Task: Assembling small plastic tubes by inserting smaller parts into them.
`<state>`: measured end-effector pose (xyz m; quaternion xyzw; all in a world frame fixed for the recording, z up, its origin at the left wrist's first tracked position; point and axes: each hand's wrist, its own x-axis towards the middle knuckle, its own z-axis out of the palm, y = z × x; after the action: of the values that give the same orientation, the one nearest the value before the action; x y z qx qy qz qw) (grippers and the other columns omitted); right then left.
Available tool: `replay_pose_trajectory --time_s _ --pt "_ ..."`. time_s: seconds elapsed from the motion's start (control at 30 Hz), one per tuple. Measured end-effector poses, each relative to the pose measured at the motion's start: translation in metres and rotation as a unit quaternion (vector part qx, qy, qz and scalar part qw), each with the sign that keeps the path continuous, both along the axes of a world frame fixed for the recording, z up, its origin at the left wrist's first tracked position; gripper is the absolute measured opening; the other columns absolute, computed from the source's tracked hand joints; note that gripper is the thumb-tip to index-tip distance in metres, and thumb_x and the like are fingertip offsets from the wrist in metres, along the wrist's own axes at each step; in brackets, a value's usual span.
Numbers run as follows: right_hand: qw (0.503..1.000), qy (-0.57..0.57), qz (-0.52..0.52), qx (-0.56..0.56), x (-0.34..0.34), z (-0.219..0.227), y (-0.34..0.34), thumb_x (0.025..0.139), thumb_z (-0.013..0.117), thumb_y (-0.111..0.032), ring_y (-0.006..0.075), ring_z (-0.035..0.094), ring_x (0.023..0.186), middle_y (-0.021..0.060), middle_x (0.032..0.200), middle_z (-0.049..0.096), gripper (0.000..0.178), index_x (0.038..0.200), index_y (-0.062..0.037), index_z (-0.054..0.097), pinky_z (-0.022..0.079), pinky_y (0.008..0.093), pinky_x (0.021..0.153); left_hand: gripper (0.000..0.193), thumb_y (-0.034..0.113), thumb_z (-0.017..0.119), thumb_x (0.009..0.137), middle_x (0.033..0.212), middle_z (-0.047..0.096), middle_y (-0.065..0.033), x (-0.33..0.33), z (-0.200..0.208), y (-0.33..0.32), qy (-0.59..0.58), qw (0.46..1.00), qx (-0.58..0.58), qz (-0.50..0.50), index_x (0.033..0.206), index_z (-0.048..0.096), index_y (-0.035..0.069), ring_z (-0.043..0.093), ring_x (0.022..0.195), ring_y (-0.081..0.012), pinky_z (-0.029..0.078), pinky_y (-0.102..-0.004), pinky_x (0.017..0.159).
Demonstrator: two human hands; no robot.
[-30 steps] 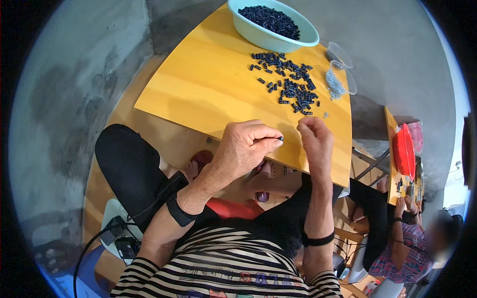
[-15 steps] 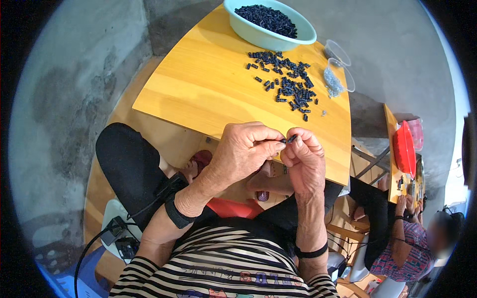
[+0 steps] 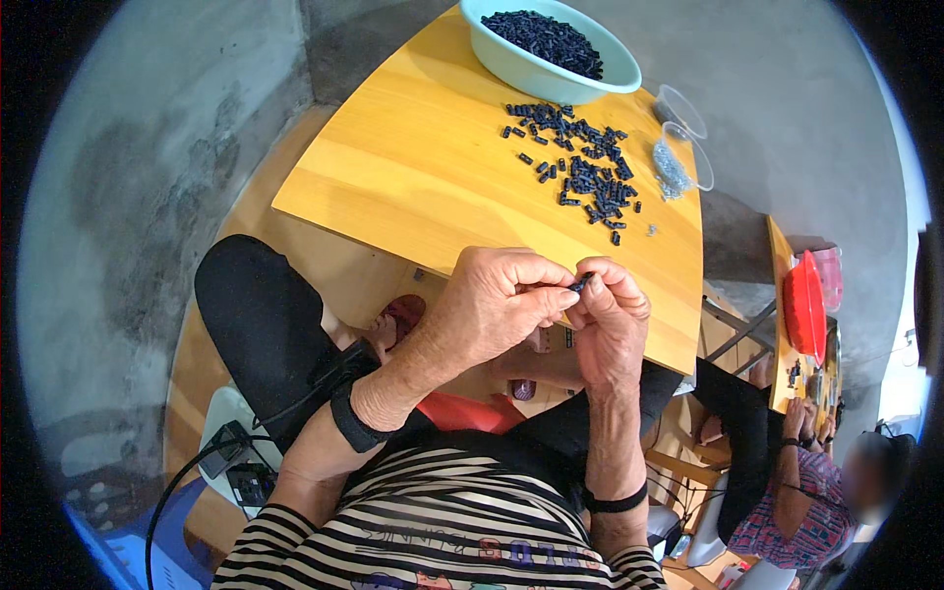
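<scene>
Just past the near edge of the yellow table, my left hand (image 3: pixel 501 300) and my right hand (image 3: pixel 610 320) meet at the fingertips. Between them is a small black plastic piece (image 3: pixel 582 282), pinched by the thumb and finger of my right hand. My left thumb and forefinger close on its left end; whether they hold a separate part is hidden. Beyond my hands, a loose heap of similar black pieces (image 3: pixel 595 182) lies on the table (image 3: pixel 413 147). Behind the heap, a light blue basin (image 3: pixel 619 81) is filled with more of them.
Two clear plastic tubs stand at the table's right edge; the nearer tub (image 3: pixel 703 172) holds small shiny bits. To the right, another person (image 3: pixel 796 501) sits at a second table with a red basin (image 3: pixel 804 305). A white stool with black devices (image 3: pixel 241 462) is at lower left.
My fingertips have come together; the small gap between the dark bits in my two hands has closed. The whole view has shifted slightly, moving the table and basin a little rightward.
</scene>
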<state>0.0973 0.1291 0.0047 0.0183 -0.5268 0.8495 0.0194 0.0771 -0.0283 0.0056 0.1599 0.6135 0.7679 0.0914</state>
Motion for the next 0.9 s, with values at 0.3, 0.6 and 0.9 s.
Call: replay_pose_trajectory --time_s 0.3,0.6,0.9 --pt "0.983 0.112 -0.056 0.137 -0.0014 0.0017 0.0002 0.085 0.065 -0.004 0.0066 0.048 0.063 0.0032 0.089 0.058 0.011 0.094 0.0014 0.068 0.038 0.0206 0.053 0.011 0.006 0.068 0.084 0.076 0.068 -0.0062 0.0001 -0.0013 0.0012 -0.048 0.998 0.037 -0.027 0.091 0.07 -0.003 0.064 0.065 -0.0094 0.054 -0.0217 0.058" --pt "0.969 0.156 -0.051 0.184 -0.0026 0.0028 0.0044 0.086 0.066 -0.01 0.0077 0.05 0.066 0.0047 0.09 0.059 0.01 0.091 -0.0015 0.069 0.04 0.0214 0.056 0.013 0.007 0.068 0.085 0.075 0.068 -0.0077 0.0018 0.0056 -0.0026 -0.119 0.987 0.077 -0.074 0.093 0.069 -0.003 0.064 0.064 -0.0109 0.055 -0.0223 0.058" --pt "0.934 0.202 -0.068 0.287 -0.0051 0.0072 0.0077 0.084 0.067 -0.009 0.0139 0.056 0.081 0.0063 0.088 0.062 0.01 0.089 -0.0008 0.069 0.045 0.0259 0.071 0.013 0.007 0.068 0.084 0.074 0.068 -0.0082 0.0026 0.006 -0.0032 -0.127 0.985 0.087 -0.078 0.093 0.069 -0.003 0.064 0.064 -0.0111 0.054 -0.0223 0.059"
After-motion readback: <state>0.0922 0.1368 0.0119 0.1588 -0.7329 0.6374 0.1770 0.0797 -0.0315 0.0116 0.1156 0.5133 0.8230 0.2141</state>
